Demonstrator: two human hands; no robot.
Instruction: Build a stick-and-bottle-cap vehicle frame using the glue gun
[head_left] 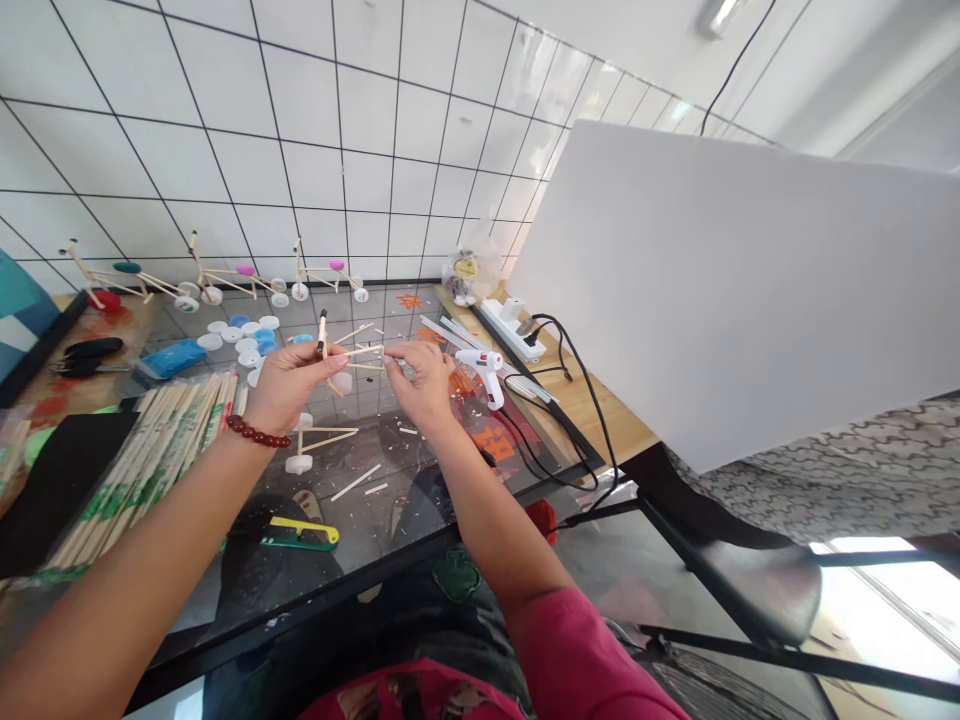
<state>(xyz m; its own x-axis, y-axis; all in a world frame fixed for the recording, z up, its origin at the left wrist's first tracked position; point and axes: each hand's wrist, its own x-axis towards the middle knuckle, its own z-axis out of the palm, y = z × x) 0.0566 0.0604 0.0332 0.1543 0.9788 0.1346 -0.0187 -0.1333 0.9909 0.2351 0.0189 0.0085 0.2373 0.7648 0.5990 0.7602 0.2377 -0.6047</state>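
Note:
My left hand (294,387) grips a small wooden stick frame (352,355) from the left, with one upright stick ending in a dark tip above my fingers. My right hand (420,385) pinches the frame's sticks from the right between thumb and fingertips. A white bottle cap (341,381) sits under the frame, partly hidden. Just right of my right hand lies a white hot glue gun (480,375). Below my hands, another stick piece with white caps (315,438) rests on the glass tabletop (375,510).
Several stick models with bottle-cap wheels (240,280) stand along the tiled wall. Loose caps (247,342), a bundle of wooden sticks (150,470), yellow-green snips (300,533), black scissors (90,355), a power strip (511,328) with black cables and a white board (735,290) surround the work area.

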